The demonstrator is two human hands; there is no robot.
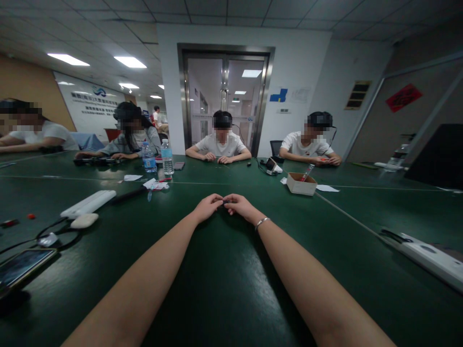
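Observation:
Both my arms stretch forward over a dark green table. My left hand and my right hand meet fingertip to fingertip at the table's middle. Their fingers are curled and pinched together around a small dark thing that is too small to name. A thin bracelet circles my right wrist. Both hands rest low on the table top.
A cardboard box stands ahead right, two water bottles ahead left. A white power strip, cables and a phone lie left; another power strip lies right. Several people sit along the table's far side and left.

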